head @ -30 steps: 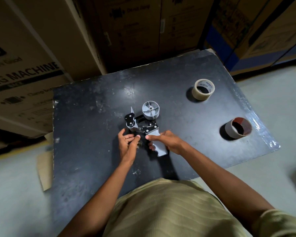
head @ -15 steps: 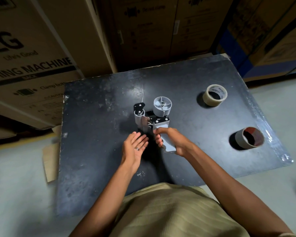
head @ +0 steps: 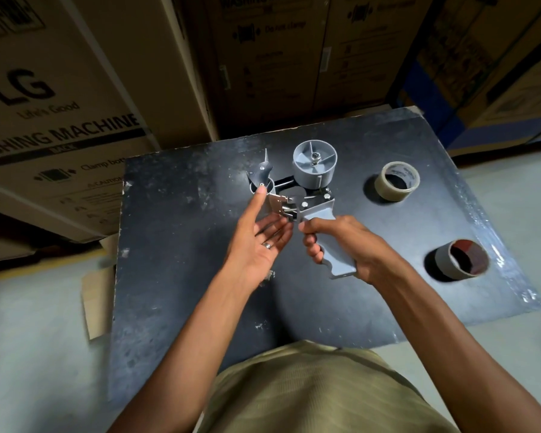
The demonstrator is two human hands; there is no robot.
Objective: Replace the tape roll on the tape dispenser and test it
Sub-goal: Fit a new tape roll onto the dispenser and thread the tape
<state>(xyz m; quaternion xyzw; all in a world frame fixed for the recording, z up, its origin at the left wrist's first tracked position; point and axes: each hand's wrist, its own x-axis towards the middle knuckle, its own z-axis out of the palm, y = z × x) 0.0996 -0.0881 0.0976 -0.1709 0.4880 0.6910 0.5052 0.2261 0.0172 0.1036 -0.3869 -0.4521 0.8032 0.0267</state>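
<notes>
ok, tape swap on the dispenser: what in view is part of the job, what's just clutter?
Job:
- tape dispenser, bare hub, handle gripped by right hand
- left hand, open, fingertip on front roller
- pale tape roll, on table
- empty core, on table

Lying about:
- black table
- cardboard boxes behind
- cardboard scrap on floor

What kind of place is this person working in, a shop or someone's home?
Most likely a warehouse or stockroom. Large cardboard cartons printed "washing machine" are stacked close behind a scuffed black table, the floor is bare, and packing gear is out: a tape dispenser and tape roll.
</notes>
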